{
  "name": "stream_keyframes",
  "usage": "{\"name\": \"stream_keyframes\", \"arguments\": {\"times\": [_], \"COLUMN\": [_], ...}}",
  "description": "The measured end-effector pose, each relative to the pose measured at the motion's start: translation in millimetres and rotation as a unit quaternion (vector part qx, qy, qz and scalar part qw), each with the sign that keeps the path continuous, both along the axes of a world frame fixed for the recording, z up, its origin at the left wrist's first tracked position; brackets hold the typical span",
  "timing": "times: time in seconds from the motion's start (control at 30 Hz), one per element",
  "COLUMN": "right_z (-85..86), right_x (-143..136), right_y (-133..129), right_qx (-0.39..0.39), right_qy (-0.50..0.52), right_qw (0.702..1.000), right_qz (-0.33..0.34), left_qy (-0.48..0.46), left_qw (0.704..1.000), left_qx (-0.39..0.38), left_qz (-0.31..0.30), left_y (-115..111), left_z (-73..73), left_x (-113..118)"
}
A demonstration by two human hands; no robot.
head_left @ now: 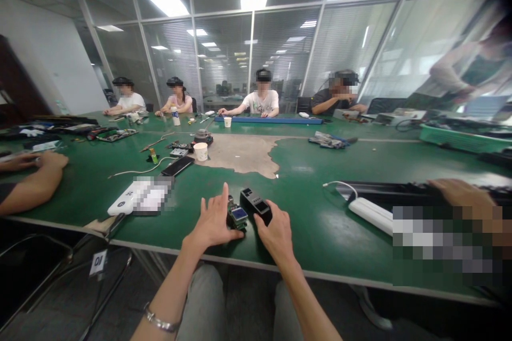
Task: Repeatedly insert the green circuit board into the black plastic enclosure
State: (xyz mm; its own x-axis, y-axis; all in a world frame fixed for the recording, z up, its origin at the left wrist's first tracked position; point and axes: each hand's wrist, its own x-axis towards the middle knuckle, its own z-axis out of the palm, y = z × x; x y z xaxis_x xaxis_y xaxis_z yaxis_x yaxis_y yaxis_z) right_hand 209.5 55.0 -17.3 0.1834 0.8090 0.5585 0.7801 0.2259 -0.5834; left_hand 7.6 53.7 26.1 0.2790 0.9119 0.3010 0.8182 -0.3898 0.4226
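Head camera, tabletop inventory: "What stands under the left hand (210,221)?"

"Fingers spread wide, index upright, thumb along the near edge of one circuit board (235,215), fitted with a small blue display (240,214). Whether it grips the board, I cannot tell from where I stand. Metal bracelet (160,324) at the wrist."

"And the right hand (277,228)?"

"Narrowed around the near end of one black casing (254,202). Casing and board sit side by side, a slim gap between, close to the near edge of the green table (304,213)."

"Beyond them?"

"One irregular tan patch (244,154), with a paper cup (200,152) at its left end. Just nearer, one black phone (178,166); then one white boxy device (126,197)."

"To the right?"

"One white oblong device (370,214) with a looped lead, beside a long black strip (394,192); a neighbour's hand (460,192) lies over the strip. Farther off, one green basket (460,139)."

"Far side?"

"One long blue bar (272,120), before a seated person (262,101) in white."
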Motion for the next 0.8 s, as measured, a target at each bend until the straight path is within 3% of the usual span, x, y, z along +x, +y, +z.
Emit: {"name": "stream_keyframes", "arguments": {"times": [0.3, 0.57, 0.7, 0.8], "right_z": [4.5, 8.0, 14.6, 26.1], "right_x": [-0.1, -0.9, -1.0, -5.4], "right_y": [-3.9, -8.2, -13.4, -20.3], "right_qx": [0.021, -0.015, -0.032, -0.035], "right_qy": [0.002, 0.016, 0.063, 0.142], "right_qw": [1.0, 1.0, 0.997, 0.989], "right_qz": [-0.009, -0.003, -0.011, 0.008], "left_qy": [-0.042, -0.071, -0.11, -0.191], "left_qw": [0.999, 0.997, 0.992, 0.98], "left_qx": [0.029, 0.019, -0.001, -0.009], "left_qz": [-0.013, -0.029, -0.059, -0.052], "left_y": [0.3, 2.5, 5.2, 7.9], "left_z": [-23.6, -23.7, -27.7, -31.8], "left_x": [0.7, -2.7, -7.5, -10.8]}}
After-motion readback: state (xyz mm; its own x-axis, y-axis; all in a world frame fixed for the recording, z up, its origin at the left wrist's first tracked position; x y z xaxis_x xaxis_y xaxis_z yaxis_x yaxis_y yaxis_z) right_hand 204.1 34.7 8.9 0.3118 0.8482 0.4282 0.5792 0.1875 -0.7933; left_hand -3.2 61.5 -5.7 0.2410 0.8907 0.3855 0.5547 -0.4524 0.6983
